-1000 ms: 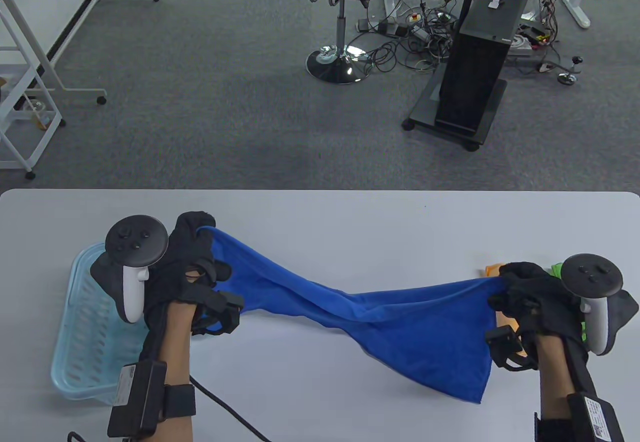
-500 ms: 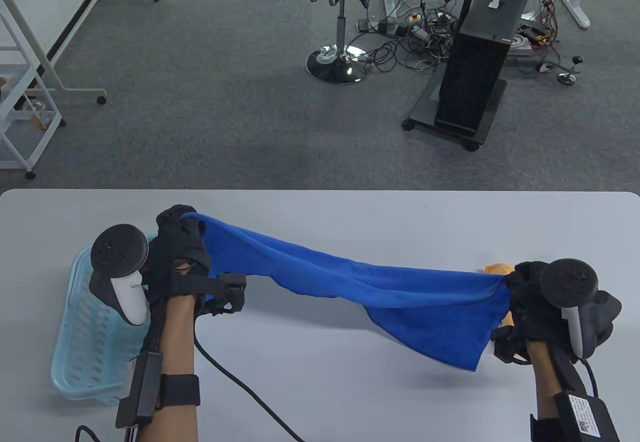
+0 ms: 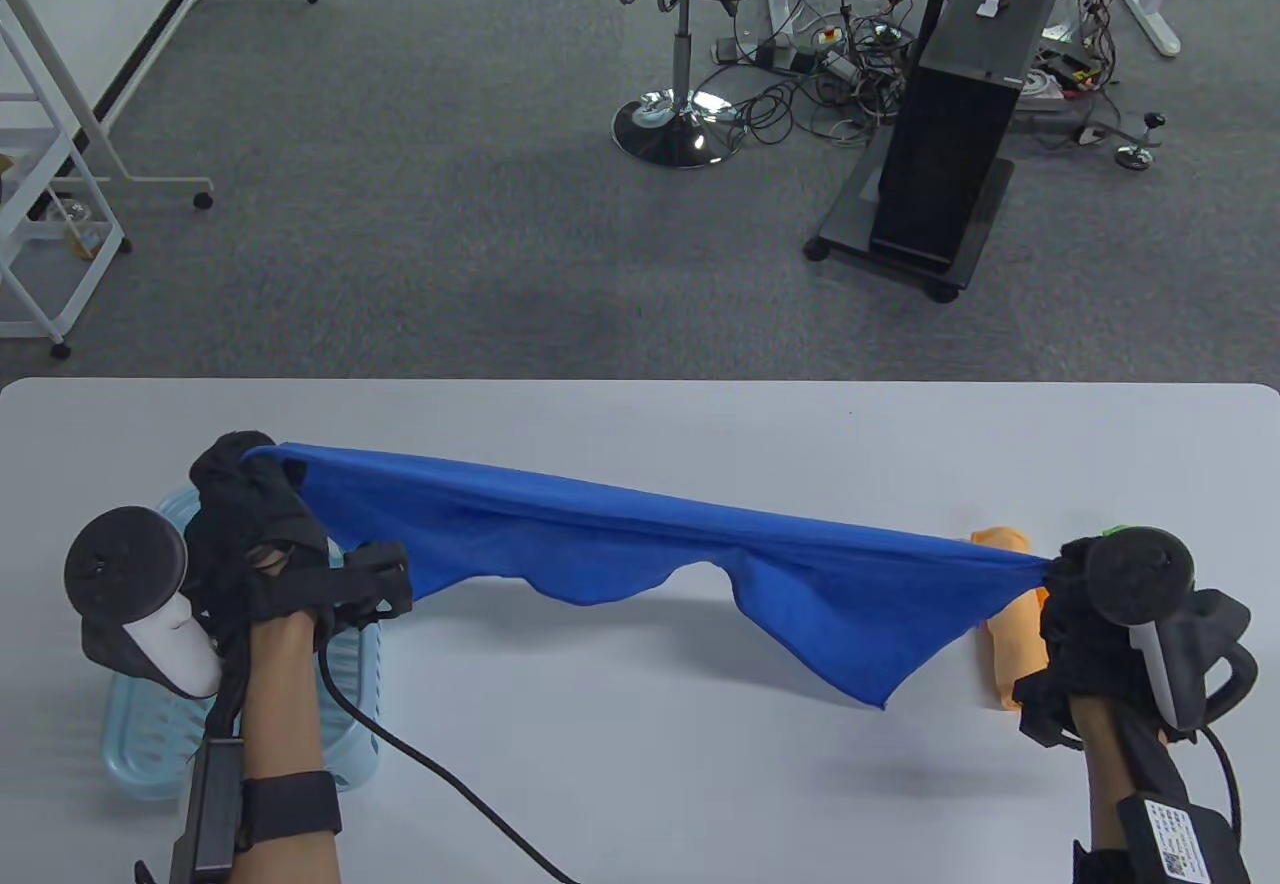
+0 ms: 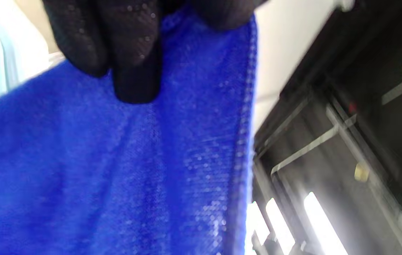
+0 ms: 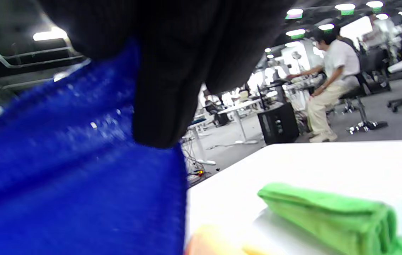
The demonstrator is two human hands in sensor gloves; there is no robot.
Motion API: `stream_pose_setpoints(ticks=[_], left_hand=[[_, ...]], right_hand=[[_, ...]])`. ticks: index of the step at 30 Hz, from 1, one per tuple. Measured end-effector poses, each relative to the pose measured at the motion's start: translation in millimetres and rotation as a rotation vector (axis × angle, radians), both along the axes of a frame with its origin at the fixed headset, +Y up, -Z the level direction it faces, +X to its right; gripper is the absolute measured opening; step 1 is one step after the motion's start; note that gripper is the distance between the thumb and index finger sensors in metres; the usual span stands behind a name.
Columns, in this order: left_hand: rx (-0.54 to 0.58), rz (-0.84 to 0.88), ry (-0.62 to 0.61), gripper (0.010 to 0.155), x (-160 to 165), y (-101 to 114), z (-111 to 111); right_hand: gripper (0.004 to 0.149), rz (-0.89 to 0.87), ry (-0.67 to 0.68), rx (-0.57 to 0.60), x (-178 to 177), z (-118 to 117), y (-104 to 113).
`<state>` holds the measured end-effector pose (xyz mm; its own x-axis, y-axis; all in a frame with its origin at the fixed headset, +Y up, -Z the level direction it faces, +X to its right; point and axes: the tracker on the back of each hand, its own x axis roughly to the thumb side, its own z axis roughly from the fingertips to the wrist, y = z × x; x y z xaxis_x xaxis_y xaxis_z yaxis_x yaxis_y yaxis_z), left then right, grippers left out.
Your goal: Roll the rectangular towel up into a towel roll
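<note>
A blue towel (image 3: 640,544) hangs stretched in the air above the white table (image 3: 640,424), its top edge taut and its lower edge sagging to a point at the right. My left hand (image 3: 250,484) grips its left corner over the basket. My right hand (image 3: 1065,574) grips its right corner at the table's right side. In the left wrist view gloved fingers (image 4: 130,53) pinch the blue towel (image 4: 116,170). The right wrist view shows a gloved finger (image 5: 165,88) closed over the blue towel (image 5: 80,177).
A light blue plastic basket (image 3: 150,734) sits at the table's left under my left forearm. An orange rolled towel (image 3: 1010,624) lies beside my right hand, and a green rolled towel (image 5: 332,216) lies just beyond it. A black cable (image 3: 440,774) trails across the table front.
Both hands have moved apart, the left one well to the left, pulling the towel from a twisted sag into a taut stretched line lifted off the table.
</note>
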<state>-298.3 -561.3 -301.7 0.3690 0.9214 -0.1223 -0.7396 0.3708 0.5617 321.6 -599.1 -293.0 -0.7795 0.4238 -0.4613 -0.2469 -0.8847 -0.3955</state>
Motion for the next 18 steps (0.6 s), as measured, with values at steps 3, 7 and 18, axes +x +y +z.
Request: stream_pose_setpoints(ticks=[3,7,18], left_hand=[[-0.107,-0.147,-0.04,0.044,12,3,-3],[-0.193,-0.223,-0.095,0.042,21,0,-9],[-0.192,-0.068,-0.234,0.043,20,-15,-28]], right_hand=[[0.043,-0.064,0.043,-0.039,-8,-2,2],[0.042,-0.061,0.06,-0.068,-14,-7,3],[0.041,-0.151,0.122,-0.191,-29,-32,-15]])
